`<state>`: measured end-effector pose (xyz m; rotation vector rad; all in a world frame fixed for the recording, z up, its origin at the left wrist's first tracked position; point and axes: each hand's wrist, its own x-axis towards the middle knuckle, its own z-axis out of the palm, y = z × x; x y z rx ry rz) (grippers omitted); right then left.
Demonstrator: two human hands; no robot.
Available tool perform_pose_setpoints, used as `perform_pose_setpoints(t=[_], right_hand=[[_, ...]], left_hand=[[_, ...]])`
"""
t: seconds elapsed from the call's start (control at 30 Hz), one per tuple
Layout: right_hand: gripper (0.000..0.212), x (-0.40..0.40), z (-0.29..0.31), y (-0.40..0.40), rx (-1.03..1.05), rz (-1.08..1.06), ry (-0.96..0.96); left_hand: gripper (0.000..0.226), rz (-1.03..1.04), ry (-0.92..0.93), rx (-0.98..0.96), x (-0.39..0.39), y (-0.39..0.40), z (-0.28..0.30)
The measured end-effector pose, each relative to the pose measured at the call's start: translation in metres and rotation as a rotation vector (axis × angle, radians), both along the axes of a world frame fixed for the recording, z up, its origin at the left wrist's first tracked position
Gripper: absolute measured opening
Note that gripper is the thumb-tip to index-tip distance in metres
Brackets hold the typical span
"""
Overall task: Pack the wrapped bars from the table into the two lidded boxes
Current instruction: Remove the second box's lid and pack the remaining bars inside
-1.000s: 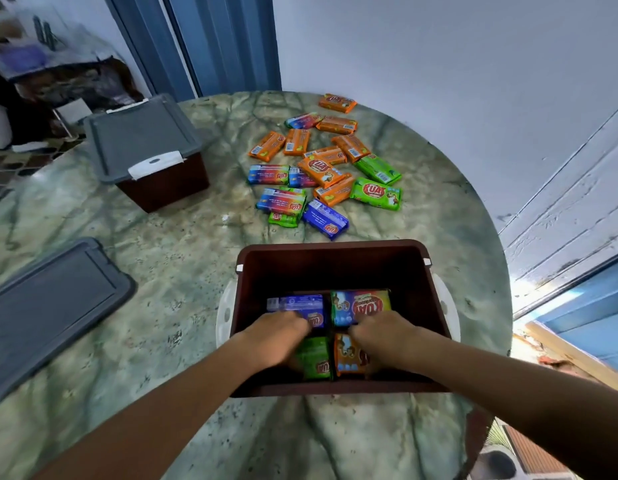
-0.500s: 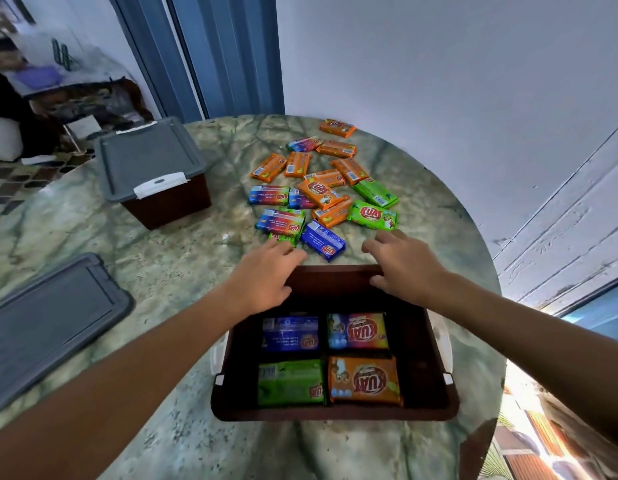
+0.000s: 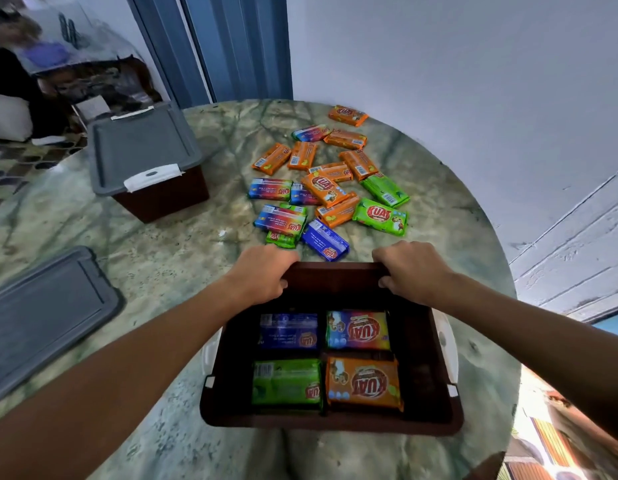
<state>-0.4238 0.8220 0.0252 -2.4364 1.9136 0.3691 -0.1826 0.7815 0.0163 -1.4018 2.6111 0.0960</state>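
Both hands have left the four packed bars: left hand (image 3: pixel 262 276) and right hand (image 3: pixel 409 271) now grip the open brown plastic box's (image 3: pixel 435 422) far rim, probably to shift it.

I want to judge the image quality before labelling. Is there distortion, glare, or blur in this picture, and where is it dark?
Head view: wide-angle bending curves the table edge and stretches the forearms; bright overexposure at the lower right beyond the table; the open box interior is shadowed, yet the four bars inside stay readable; the left hand and right hand on its far rim look slightly soft; the background at upper left is blurry.
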Motion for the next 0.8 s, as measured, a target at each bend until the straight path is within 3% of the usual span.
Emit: perform_pose_setpoints(t=[0.4, 0.5, 0.6, 0.67, 0.73, 0.8], right_hand=[[0.043, -0.026, 0.006, -0.064, 0.008, 0.017, -0.011], [0.042, -0.031, 0.009, -0.074, 0.11, 0.063, -0.082], [0.038, -0.042, 0.023, -0.09, 0.304, -0.014, -0.472], [0.031, -0.051, 0.026, -0.115, 0.18, -0.07, -0.703], [0.028, -0.056, 0.014, -0.14, 0.02, -0.139, -0.739], [0.039, -0.061, -0.01, -0.164, 0.044, -0.199, -0.605]], left_hand=[[0.039, 0.073, 0.017, 0.003, -0.026, -0.055, -0.008], [0.043, 0.023, 0.01, 0.155, -0.028, -0.071, -0.001], [0.051, 0.124, 0.376, 0.494, -0.016, -0.098, 0.021], [0.048, 0.199, 0.591, 0.377, -0.008, -0.125, 0.021], [0.05, 0.181, 0.454, 0.142, -0.006, -0.146, 0.008], [0.06, 0.082, 0.159, 0.094, -0.013, -0.163, -0.012]])
